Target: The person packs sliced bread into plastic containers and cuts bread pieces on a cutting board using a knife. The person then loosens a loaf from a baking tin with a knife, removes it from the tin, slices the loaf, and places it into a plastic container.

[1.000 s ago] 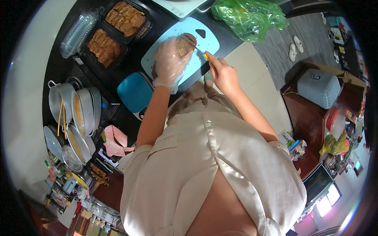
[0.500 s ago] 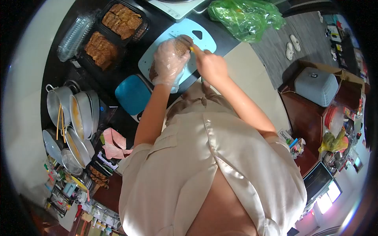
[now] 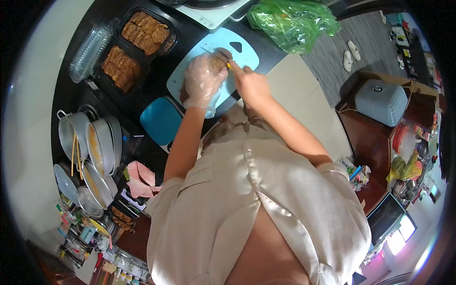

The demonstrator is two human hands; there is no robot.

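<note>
My left hand (image 3: 202,80), in a clear plastic glove, holds down a brown loaf-like piece of food (image 3: 218,61) on the light blue cutting board (image 3: 247,57). My bare right hand (image 3: 251,86) is closed round the yellow-marked handle of a knife (image 3: 229,65). The blade crosses the far part of the food, and its tip shows beyond it over the board. Another brown piece, mostly hidden, lies under the left side of my gloved hand. Left of the board, two black trays (image 3: 137,56) hold browned sliced food.
Clear plastic lids (image 3: 90,52) lie at the far left. Metal pots (image 3: 71,130) with chopsticks stand nearer. A blue square scale (image 3: 160,121) sits beside my left forearm. A green plastic bag (image 3: 292,23) lies right of a white cooker (image 3: 209,14). A pink cloth (image 3: 140,179) lies at lower left.
My right hand has moved left and closer to the food, bringing the blade across it. My left hand keeps its hold. The whole view has shifted slightly.
</note>
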